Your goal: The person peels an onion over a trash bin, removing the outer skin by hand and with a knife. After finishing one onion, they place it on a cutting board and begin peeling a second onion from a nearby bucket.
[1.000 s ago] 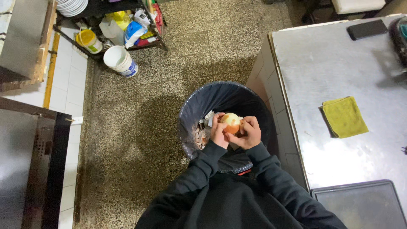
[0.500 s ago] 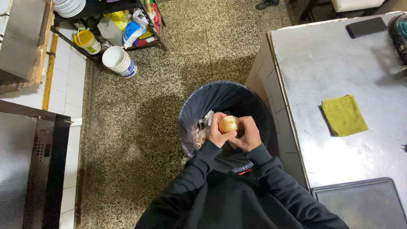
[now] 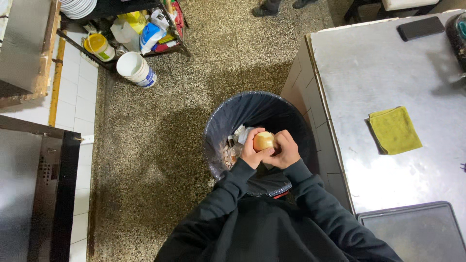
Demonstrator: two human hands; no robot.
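1. The onion (image 3: pixel 264 140) looks different now. One second ago a pale, whitish top shows between the hands. Now it looks smooth and golden-tan.
2. The left hand (image 3: pixel 252 154) sits a little lower and cups the onion from below and the side. Its thumb lies across the front.
3. The right hand (image 3: pixel 284 151) changes its grip. Before, its fingers reach over the top of the onion. Now they curl at the onion's right side.
4. The onion sits a little more to the left over the bin (image 3: pixel 257 111) than a second ago.
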